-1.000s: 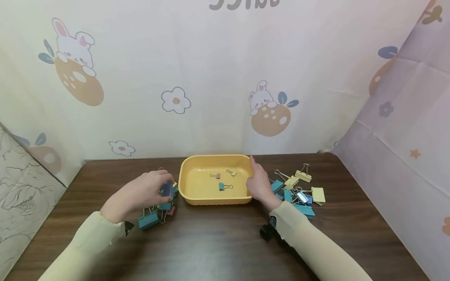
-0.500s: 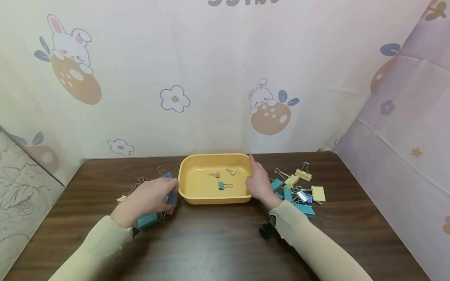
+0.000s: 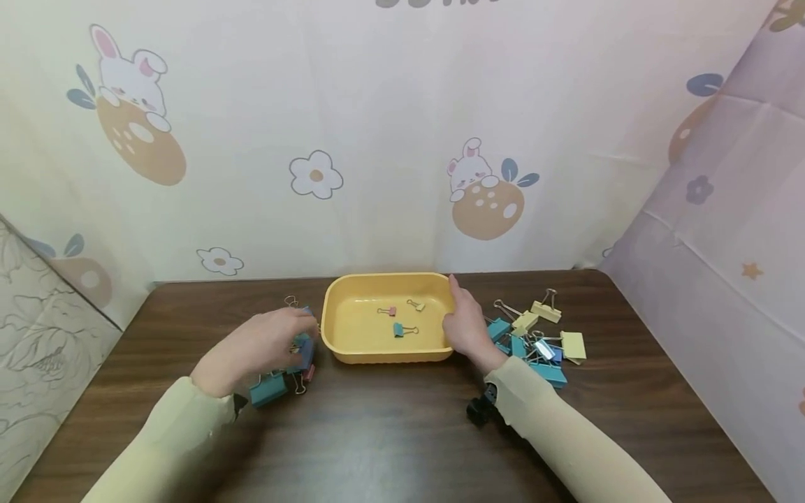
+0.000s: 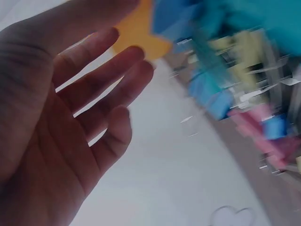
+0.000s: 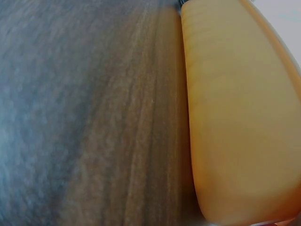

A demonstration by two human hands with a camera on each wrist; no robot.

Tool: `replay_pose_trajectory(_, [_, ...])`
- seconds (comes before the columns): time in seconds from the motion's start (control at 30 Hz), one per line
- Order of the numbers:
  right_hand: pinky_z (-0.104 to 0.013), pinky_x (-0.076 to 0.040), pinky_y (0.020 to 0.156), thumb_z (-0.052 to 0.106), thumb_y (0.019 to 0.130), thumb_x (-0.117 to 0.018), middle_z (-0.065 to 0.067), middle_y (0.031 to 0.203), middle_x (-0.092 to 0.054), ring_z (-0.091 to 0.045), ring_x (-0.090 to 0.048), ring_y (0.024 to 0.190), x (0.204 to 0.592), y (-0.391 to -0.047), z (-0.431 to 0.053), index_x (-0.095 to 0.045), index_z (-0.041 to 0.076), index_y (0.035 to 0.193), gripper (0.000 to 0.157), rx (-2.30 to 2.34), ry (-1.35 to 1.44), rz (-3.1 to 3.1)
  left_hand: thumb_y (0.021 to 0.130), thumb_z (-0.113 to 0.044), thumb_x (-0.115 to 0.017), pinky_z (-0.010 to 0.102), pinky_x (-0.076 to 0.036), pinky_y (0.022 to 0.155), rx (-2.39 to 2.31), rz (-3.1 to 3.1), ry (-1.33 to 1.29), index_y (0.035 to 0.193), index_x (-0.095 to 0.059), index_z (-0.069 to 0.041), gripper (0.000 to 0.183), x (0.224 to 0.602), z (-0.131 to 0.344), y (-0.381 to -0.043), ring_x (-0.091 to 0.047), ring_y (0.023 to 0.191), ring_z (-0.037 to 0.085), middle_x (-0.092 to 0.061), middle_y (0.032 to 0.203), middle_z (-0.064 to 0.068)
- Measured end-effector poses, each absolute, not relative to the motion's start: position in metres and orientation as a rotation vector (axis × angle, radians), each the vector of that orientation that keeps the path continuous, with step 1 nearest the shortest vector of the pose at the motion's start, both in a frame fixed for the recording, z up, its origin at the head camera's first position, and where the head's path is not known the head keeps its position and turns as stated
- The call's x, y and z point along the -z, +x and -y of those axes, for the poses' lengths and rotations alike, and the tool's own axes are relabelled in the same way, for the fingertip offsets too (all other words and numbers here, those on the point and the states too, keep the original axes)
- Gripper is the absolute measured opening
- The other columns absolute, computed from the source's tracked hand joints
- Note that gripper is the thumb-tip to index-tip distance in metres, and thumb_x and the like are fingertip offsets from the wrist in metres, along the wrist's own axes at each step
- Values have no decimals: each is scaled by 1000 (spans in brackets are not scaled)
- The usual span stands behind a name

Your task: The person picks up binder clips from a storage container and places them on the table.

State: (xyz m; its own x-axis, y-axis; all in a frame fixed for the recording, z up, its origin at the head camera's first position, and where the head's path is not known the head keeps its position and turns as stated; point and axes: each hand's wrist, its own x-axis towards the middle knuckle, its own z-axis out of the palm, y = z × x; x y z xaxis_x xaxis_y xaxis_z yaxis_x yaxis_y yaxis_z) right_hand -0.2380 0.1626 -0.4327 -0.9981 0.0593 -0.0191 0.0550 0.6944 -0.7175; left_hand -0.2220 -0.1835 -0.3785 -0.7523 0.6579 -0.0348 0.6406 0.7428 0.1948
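My left hand [image 3: 260, 346] hovers over the left pile of binder clips, fingers loosely bent. In the left wrist view no clip sits between the fingers of the left hand [image 4: 89, 108]; blurred clips lie beyond them. A blue binder clip [image 3: 305, 356] is just below the fingertips, and a teal binder clip [image 3: 268, 389] lies in front. My right hand [image 3: 468, 326] grips the right rim of a yellow tray [image 3: 386, 356], thumb over the edge. Inside the tray are a small pink clip [image 3: 391, 311], a small yellow clip [image 3: 416, 305] and a teal clip [image 3: 399, 330].
To the right of the tray lies another pile of teal, yellow and blue binder clips [image 3: 548, 374]. The dark wooden table [image 3: 377, 433] meets a patterned curtain [image 3: 390, 209] at its back edge. The tray's outer wall [image 5: 244, 117] fills much of the right wrist view.
My left hand moved right and down with a blue clip, then back slightly, its fingers loosened and the blue clip left on the pile. The right hand stays on the tray.
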Motion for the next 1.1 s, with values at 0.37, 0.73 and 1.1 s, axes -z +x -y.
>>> replay_pose_trajectory(0.37, [-51,-33,110,-11,86,-43,-21,157,-28,-34,-38,136,434,-239,-165,-12,8,160,82,-1206,-95,2895,90,-18,-72,33,-52,75,-233,-2789,1140,100,-68,-19,11,340,125,-250,-60,84,13,-67,99,-5])
replay_pose_trajectory(0.73, [-51,-30,112,-11,86,-45,-23,157,-27,-34,-35,138,433,-238,-167,-11,6,159,82,-1199,-71,2896,94,-22,-68,33,-49,80,-136,-2569,1227,103,-67,-13,13,342,45,-294,-59,90,16,-64,101,-1])
replay_pose_trajectory(1.1, [-51,-33,110,-9,87,-47,-23,156,-29,-34,-43,128,432,-237,-165,-12,6,159,82,-1202,-68,2902,85,-17,-76,26,-47,71,36,-2465,1315,89,-73,-16,5,375,13,-308,-57,78,12,-63,84,-7])
